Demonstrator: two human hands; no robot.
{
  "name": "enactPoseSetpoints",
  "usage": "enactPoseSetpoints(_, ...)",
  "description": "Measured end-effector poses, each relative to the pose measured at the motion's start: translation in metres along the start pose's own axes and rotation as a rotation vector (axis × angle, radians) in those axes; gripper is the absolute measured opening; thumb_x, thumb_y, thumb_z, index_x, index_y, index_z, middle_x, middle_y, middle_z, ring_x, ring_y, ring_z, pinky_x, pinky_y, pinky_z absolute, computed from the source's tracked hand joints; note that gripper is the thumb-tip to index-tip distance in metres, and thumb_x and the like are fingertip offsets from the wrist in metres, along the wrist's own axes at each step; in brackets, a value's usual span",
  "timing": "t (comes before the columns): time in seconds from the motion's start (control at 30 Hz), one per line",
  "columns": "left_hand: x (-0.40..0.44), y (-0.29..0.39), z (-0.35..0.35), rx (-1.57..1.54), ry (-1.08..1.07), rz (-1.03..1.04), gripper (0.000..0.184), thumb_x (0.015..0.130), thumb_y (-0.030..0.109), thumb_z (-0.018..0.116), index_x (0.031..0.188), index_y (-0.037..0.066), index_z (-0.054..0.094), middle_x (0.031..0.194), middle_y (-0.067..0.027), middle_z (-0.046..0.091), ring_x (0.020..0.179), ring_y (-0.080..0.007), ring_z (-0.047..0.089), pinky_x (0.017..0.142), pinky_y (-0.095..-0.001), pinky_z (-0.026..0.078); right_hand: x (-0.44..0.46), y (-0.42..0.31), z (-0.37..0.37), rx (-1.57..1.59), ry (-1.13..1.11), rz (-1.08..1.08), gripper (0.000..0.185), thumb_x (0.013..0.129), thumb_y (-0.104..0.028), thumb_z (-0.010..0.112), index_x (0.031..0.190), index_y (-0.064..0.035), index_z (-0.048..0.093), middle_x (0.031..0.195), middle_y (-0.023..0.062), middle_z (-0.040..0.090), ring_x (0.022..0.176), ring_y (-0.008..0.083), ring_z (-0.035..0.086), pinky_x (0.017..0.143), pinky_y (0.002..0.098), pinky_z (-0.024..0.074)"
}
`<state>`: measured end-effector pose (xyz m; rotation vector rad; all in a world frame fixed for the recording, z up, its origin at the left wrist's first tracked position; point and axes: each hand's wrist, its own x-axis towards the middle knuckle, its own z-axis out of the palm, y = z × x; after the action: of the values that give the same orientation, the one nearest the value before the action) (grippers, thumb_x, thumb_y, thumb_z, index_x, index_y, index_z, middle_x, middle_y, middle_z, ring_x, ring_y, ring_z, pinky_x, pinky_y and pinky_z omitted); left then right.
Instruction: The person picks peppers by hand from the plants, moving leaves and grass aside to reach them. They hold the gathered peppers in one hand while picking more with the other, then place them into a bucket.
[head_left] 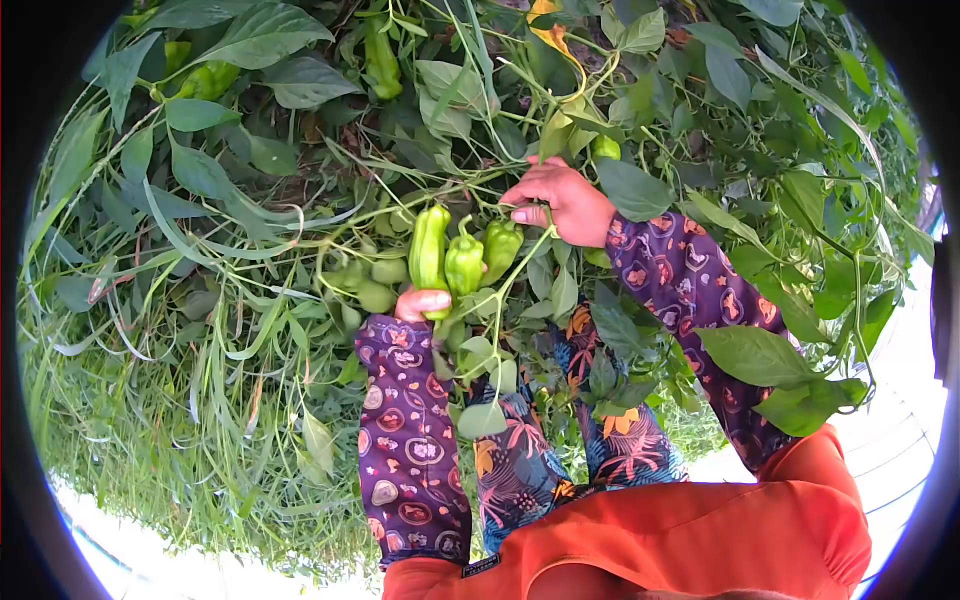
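My left hand point(424, 303) is closed round a long green pepper point(429, 248), its thumb across the lower end. Close against it are a second, shorter green pepper point(464, 262) and a third green pepper point(502, 247); leaves hide whether the hand grips these too. Up and to the right, my right hand point(564, 203) has its fingers bent together at a thin green plant stem point(545, 238). What lies between those fingertips is too small to make out. Both forearms wear purple patterned sleeves point(412, 440).
Dense pepper plants surround both hands. Another green pepper point(381, 62) hangs at the top, and one more point(208, 80) at upper left. A small green pepper point(606, 147) shows above the right hand. Long grass point(190, 440) fills the lower left. A leafy branch point(857, 300) overhangs the right forearm.
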<state>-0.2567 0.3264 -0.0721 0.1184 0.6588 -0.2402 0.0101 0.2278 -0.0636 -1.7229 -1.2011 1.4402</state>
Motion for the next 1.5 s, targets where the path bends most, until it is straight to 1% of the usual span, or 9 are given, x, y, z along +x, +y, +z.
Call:
enactPoseSetpoints(0.17, 0.022, -0.042, -0.015, -0.266, -0.513, -0.18, 0.089, 0.067, 0.046, 0.066, 0.134, 0.001, 0.03, 0.105, -0.0266, 0.053, 0.092, -0.0281, 0.056, 0.085, -0.0308, 0.044, 0.001, -0.003, 0.001, 0.053, 0.02, -0.005, 0.024, 0.079, -0.022, 0.067, 0.098, -0.0086, 0.065, 0.081, 0.0048, 0.062, 0.086, 0.0213, 0.058, 0.103, 0.0429, 0.0283)
enactPoseSetpoints(0.23, 0.028, -0.04, -0.002, -0.285, -0.667, -0.154, 0.077, 0.076, 0.037, 0.064, 0.137, 0.003, 0.03, 0.115, -0.0162, 0.052, 0.099, -0.0204, 0.053, 0.085, -0.0337, 0.041, 0.0, -0.005, -0.002, -0.002, -0.036, 0.01, 0.026, 0.077, -0.023, 0.068, 0.099, -0.0095, 0.065, 0.08, 0.0036, 0.061, 0.086, 0.0214, 0.058, 0.104, 0.0437, 0.0279)
enactPoseSetpoints(0.5, -0.022, -0.063, 0.004, -0.269, -0.407, -0.136, 0.076, 0.076, 0.03, 0.07, 0.136, 0.005, 0.032, 0.125, -0.0101, 0.048, 0.113, -0.0221, 0.048, 0.1, -0.0339, 0.033, -0.008, 0.0, -0.026, -0.51, -0.349, -0.151, 0.055, 0.063, -0.019, 0.074, 0.115, -0.0149, 0.057, 0.078, 0.0039, 0.055, 0.089, 0.0252, 0.055, 0.105, 0.045, 0.0303)
enactPoseSetpoints(0.53, -0.028, -0.067, 0.0, -0.255, -0.358, -0.127, 0.076, 0.076, 0.029, 0.071, 0.136, 0.005, 0.032, 0.126, -0.0094, 0.048, 0.115, -0.0223, 0.047, 0.102, -0.0339, 0.032, -0.01, -0.006, -0.03, -0.664, -0.467, -0.065, 0.055, 0.071, -0.014, 0.065, 0.124, -0.0144, 0.05, 0.103, 0.0051, 0.057, 0.108, 0.0236, 0.051, 0.11, 0.0466, 0.0231)
enactPoseSetpoints(0.67, -0.056, -0.104, -0.025, -0.313, -0.139, -0.433, 0.079, 0.077, 0.027, 0.07, 0.138, 0.002, 0.026, 0.135, -0.0152, 0.041, 0.113, -0.0294, 0.051, 0.099, -0.0402, 0.039, -0.032, -0.02, -0.019, -0.9, -0.357, 0.013, 0.045, 0.083, -0.013, 0.044, 0.128, -0.0126, 0.046, 0.134, 0.0073, 0.043, 0.13, 0.0242, 0.034, 0.111, 0.0462, 0.0205)
enactPoseSetpoints(0.83, -0.121, -0.06, 0.077, -0.422, 0.245, 0.047, 0.085, 0.054, 0.011, 0.067, 0.131, -0.006, 0.035, 0.128, -0.0205, 0.048, 0.119, -0.0319, 0.046, 0.102, -0.0391, 0.032, -0.031, -0.07, -0.03, -1.03, -0.401, -0.007, 0.05, 0.08, -0.012, 0.047, 0.13, -0.0073, 0.044, 0.14, 0.0092, 0.037, 0.134, 0.0262, 0.028, 0.111, 0.0474, 0.0198)
enactPoseSetpoints(0.97, -0.164, -0.055, 0.058, -0.069, 0.082, 0.032, 0.081, 0.051, 0.015, 0.069, 0.125, -0.006, 0.045, 0.125, -0.0227, 0.049, 0.124, -0.0343, 0.039, 0.104, -0.0398, 0.026, -0.015, -0.127, -0.036, -0.542, -0.16, -0.135, 0.043, 0.072, -0.01, 0.056, 0.115, -0.0023, 0.055, 0.117, 0.0135, 0.056, 0.11, 0.0287, 0.052, 0.098, 0.0367, 0.0391)
enactPoseSetpoints(1.23, -0.161, -0.044, 0.077, 0.129, -0.107, 0.337, 0.064, 0.061, 0.038, 0.07, 0.11, 0.0, 0.059, 0.134, -0.0306, 0.035, 0.127, -0.0413, 0.033, 0.102, -0.0479, 0.026, 0.005, -0.122, 0.047, 0.441, -0.593, -0.128, 0.028, 0.082, -0.025, 0.063, 0.105, -0.0092, 0.062, 0.101, 0.0102, 0.062, 0.094, 0.0273, 0.059, 0.081, 0.0354, 0.047)
enactPoseSetpoints(1.5, -0.15, -0.033, 0.085, 0.224, -0.235, 0.214, 0.061, 0.062, 0.032, 0.072, 0.112, 0.0, 0.059, 0.13, -0.0254, 0.039, 0.122, -0.0397, 0.038, 0.101, -0.0465, 0.027, -0.002, -0.143, 0.008, 0.161, -0.628, -0.033, 0.013, 0.072, -0.021, 0.063, 0.082, -0.0125, 0.066, 0.071, 0.0098, 0.062, 0.07, 0.0323, 0.059, 0.061, 0.0414, 0.047)
